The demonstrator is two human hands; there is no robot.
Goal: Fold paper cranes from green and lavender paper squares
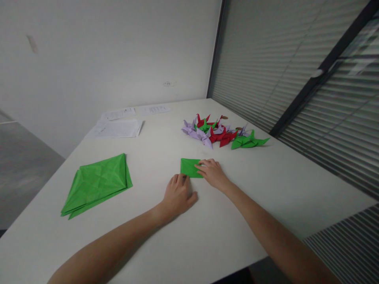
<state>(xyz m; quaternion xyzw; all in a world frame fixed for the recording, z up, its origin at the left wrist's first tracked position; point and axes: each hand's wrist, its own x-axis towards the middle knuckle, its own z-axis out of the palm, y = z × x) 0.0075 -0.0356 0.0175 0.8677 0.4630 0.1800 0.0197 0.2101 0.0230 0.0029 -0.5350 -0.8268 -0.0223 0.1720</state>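
A small green sheet of origami paper [189, 167], folded into a rectangle, lies flat on the table. My left hand [178, 194] rests at its near left edge, fingers slightly bent with their tips at the paper and the thumb stuck out to the right. Over the paper's right end lies my right hand [212, 172], its fingers stretched out and a little apart, covering that end. Neither hand grasps anything.
A stack of larger creased green paper sheets [97, 177] lies to the left. Beyond my hands is a pile of folded paper cranes in red, lilac and green [217, 134]. Printed papers [118, 128] lie at the back left. Window blinds [284, 59] border the right side.
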